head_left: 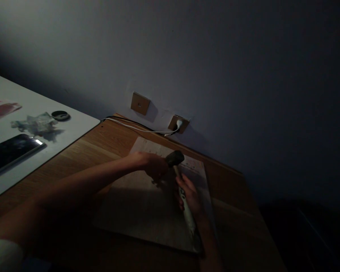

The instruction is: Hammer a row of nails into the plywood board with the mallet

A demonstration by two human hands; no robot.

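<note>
A hammer (187, 209) slants over a pale board (147, 211), its dark head toward the wall and its light, worn-looking handle pointing back toward me. My right hand (189, 190) is closed round the upper part of the handle, below the head. My left hand (154, 166) reaches in from the left, with its fingers curled down at the left end of the hammer head. That end of the head is hidden behind the fingers. Dim light makes the fingertips hard to see.
The board lies on a wooden table (232, 215) against a wall. A wall socket (174, 121) holds plugs with cables; a second plate (140, 103) is beside it. On a white surface (73, 130) at left lie a phone (11, 153), crumpled plastic (39, 124) and a round dark object (60, 115).
</note>
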